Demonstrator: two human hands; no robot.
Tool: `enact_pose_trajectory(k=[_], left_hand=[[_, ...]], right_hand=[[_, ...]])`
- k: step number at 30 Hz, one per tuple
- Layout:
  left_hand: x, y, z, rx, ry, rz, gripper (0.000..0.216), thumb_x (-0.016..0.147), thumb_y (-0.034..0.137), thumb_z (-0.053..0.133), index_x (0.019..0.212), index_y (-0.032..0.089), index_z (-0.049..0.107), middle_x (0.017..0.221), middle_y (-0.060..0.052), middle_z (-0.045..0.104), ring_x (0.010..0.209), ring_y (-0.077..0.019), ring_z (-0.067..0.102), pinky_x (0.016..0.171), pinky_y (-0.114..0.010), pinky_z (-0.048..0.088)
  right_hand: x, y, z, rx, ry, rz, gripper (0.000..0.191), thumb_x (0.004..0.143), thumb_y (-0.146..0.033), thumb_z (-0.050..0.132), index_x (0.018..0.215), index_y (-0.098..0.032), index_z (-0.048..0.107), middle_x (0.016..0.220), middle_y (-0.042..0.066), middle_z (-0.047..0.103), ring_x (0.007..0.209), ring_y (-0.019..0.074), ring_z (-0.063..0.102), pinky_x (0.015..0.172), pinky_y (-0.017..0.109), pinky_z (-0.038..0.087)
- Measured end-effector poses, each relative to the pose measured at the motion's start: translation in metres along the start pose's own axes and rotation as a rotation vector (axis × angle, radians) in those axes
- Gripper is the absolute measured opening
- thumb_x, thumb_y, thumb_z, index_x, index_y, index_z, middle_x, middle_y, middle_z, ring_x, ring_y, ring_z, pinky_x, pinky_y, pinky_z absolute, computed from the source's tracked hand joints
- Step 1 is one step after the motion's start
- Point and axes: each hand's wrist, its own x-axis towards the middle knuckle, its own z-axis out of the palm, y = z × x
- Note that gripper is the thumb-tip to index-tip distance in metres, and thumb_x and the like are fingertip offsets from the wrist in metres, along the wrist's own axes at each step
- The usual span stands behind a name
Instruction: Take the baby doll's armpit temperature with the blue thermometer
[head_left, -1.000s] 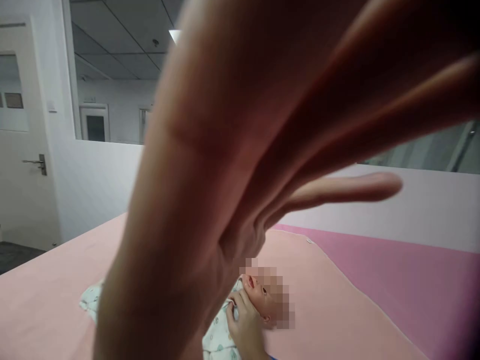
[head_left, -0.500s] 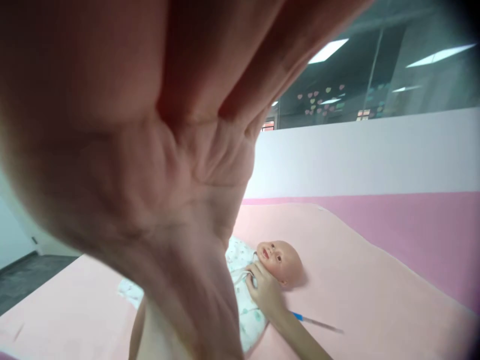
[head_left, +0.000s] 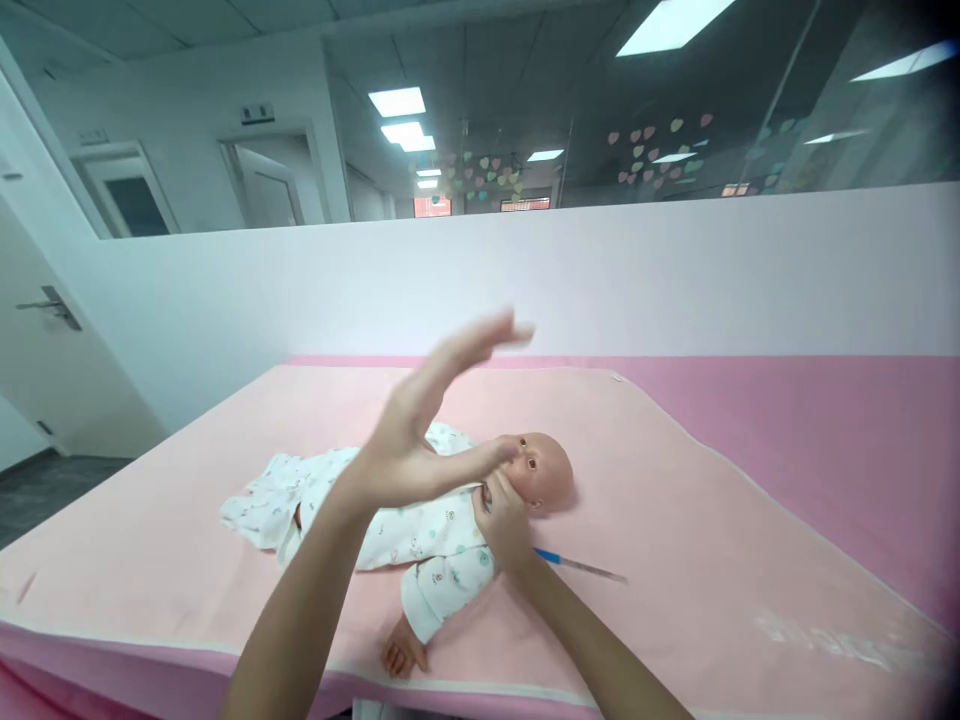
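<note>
Inside printed clothes [head_left: 431,530] lies a doll [head_left: 551,472]; hands [head_left: 397,455] [head_left: 507,522] near.

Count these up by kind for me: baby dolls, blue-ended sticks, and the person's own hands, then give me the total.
Baby doll: 1
Blue-ended stick: 1
Person's hands: 2, left hand and right hand
Total: 4

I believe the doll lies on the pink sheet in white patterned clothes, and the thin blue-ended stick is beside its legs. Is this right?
Not quite: the stick lies near the doll's head, not its legs, as the head camera view shows. The rest stands.
</note>
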Motion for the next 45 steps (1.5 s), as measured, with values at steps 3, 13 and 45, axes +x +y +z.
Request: enact_pose_trajectory(k=[3, 13, 45], left_hand=[[-0.027, -0.038, 0.034, 0.06, -0.125, -0.201, 0.032, 0.081, 0.031, 0.051, 0.11, 0.021, 0.057, 0.106, -0.005, 0.062, 0.1, -0.0198, 0.055, 0.09, -0.036, 0.043], [-0.088, -0.117, 0.088, 0.012, -0.182, -0.55, 0.022, 0.079, 0.026, 0.049, 0.086, 0.02, 0.069, 0.078, -0.002, 0.068, 0.072, -0.0143, 0.058, 0.069, -0.024, 0.044], [-0.097, -0.112, 0.076, -0.204, -0.212, -0.584, 0.03, 0.068, 0.017, 0.059, 0.097, 0.019, 0.066, 0.095, -0.005, 0.067, 0.09, -0.018, 0.058, 0.082, -0.028, 0.045]], right_hand=[[0.0, 0.001, 0.0, 0.045, -0.057, 0.029, 0.017, 0.081, -0.014, 0.037, 0.082, -0.019, 0.054, 0.073, 0.003, 0.056, 0.071, 0.0154, 0.054, 0.069, 0.027, 0.045], [0.003, 0.001, -0.004, 0.069, -0.027, -0.023, 0.018, 0.085, -0.016, 0.038, 0.088, -0.02, 0.056, 0.079, 0.003, 0.062, 0.073, 0.0141, 0.058, 0.069, 0.026, 0.047], [0.002, 0.007, -0.002, 0.013, -0.013, -0.081, 0.018, 0.086, -0.02, 0.04, 0.087, -0.019, 0.057, 0.074, 0.003, 0.062, 0.07, 0.0143, 0.059, 0.065, 0.027, 0.049]])
